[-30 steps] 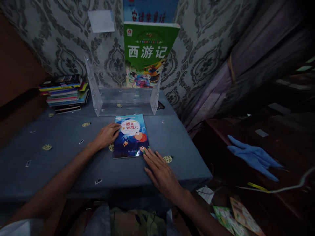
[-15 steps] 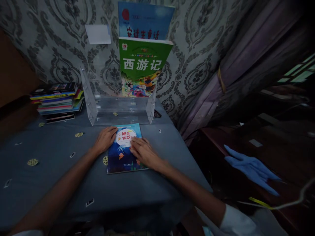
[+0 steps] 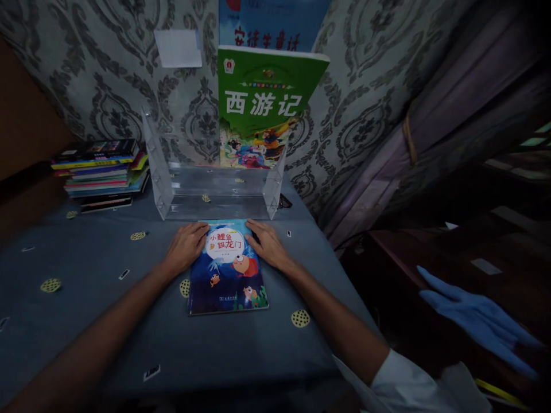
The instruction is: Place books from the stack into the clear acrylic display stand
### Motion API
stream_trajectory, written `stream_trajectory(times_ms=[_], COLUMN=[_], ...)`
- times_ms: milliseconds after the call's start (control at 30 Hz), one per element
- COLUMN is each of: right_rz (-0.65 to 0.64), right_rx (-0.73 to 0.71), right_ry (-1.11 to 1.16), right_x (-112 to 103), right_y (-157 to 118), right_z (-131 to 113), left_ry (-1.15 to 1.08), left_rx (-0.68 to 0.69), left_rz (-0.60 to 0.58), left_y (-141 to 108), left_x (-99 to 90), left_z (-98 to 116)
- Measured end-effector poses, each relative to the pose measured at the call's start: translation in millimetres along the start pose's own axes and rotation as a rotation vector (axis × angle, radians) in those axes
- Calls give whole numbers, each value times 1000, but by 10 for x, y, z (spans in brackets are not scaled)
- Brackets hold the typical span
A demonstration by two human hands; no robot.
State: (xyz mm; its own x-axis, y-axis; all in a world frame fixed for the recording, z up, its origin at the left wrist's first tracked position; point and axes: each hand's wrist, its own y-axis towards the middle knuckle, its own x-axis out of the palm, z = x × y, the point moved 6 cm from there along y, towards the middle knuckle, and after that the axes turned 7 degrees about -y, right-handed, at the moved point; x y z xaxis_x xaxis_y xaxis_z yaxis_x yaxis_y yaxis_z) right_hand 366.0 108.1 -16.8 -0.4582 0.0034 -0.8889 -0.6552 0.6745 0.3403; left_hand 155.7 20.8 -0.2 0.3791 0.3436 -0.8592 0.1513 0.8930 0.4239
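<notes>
Currently, I have the blue book (image 3: 228, 278) lying flat on the table (image 3: 241, 355) between the left hand (image 3: 188, 246) and right hand (image 3: 267, 244), both touching its upper sides; whether they grip it, I can't tell. Just beyond the hands stands a clear rack (image 3: 159, 183), with a green book (image 3: 267, 103) propped upright farther back.

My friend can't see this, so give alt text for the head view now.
A person's left hand and right hand touch opposite sides of a blue book near its top, on a table. Behind, a clear rack holds a green book.
</notes>
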Motion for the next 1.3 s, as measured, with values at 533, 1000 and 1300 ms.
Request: stream_trajectory(times_ms=[533,1000,1300], right_rz=[-92,-87,-73], right_rx=[43,38,69], right_ry=[-73,-7,62], right_x=[-23,-21,64], right_y=[-4,25,72], right_z=[-68,-38,68], left_ry=[-92,-43,120], left_rx=[-74,-75,6], left_rz=[-58,-41,-163], left_y=[122,122,177], left_x=[45,18,100], left_z=[-144,-116,-62])
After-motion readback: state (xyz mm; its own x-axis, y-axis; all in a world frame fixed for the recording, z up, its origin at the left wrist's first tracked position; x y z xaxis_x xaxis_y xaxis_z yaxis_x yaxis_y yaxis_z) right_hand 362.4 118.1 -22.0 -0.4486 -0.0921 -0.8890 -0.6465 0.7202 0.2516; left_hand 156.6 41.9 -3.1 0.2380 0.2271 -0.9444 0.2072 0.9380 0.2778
